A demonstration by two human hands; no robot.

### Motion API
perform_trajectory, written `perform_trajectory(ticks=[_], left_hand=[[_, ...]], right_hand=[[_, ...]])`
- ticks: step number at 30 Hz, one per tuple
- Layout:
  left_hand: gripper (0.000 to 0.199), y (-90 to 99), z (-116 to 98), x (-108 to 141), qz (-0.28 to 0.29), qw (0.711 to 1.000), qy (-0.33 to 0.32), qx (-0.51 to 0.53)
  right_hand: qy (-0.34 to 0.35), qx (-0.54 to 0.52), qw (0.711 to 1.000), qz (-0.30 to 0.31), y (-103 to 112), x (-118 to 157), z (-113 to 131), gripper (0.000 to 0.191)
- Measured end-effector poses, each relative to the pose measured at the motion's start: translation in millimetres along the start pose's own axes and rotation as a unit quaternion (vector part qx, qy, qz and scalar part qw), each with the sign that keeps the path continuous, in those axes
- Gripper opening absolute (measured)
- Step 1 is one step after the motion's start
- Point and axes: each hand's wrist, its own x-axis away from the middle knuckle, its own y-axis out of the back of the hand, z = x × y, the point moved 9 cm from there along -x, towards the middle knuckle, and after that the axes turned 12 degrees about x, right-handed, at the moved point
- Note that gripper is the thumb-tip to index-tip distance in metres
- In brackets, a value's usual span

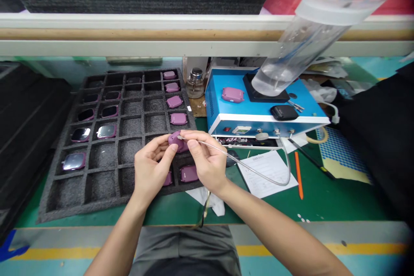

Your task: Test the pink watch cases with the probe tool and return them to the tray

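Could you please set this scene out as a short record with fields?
left hand: holds a purple case
right hand: holds a clear tube, its tip at that case
foam tray: holds purple pieces, some showing glossy screens
blue box: carries a clear cylinder and a black case
green table: bears an orange stick

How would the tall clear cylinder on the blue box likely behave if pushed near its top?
The clear cylinder looks rigid and probably top-heavy enough to tip, being tall and narrow, unless its black base is fixed, which I can't tell. The shallow liquid inside would likely slosh. Its smooth wall may feel slippery.
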Motion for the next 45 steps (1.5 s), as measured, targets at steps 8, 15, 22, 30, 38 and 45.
perform_trajectory(ticks=[8, 15, 22, 30, 38, 45], left_hand=[[0.027, -2.6, -1.7, 0.9, 0.0, 1.0, 0.008, 0.005], [0.03, -2.2, 0.2, 1.6, -0.003, 1.0, 0.023, 0.003], [0.03, -1.9, -1.4, 0.4, -0.002, 1.0, 0.015, -0.003], [0.032, -0.2, 1.2, 0.5, -0.003, 1.0, 0.017, -0.01], [0.032, -0.6, -0.1, -0.1, -0.004, 1.0, 0.009, -0.01], [0.031, -0.2, -0.8, 0.4, -0.004, 1.0, 0.007, -0.014]], right_hand=[[-0.012, -0.002, 1.0, -0.008, 0.3, 1.5, -0.2, 0.012], [-0.014, 0.015, 1.0, -0.008, -0.1, 1.5, -0.2, 0.013], [-0.01, 0.009, 1.0, -0.005, -0.2, 0.5, -0.3, 0.012], [-0.006, 0.005, 1.0, -0.003, -0.5, -0.8, 0.3, 0.012], [-0.006, 0.017, 1.0, -0.002, -0.5, -1.0, 0.1, 0.012], [-0.005, 0.004, 1.0, 0.001, -1.0, -0.9, 0.1, 0.013]])
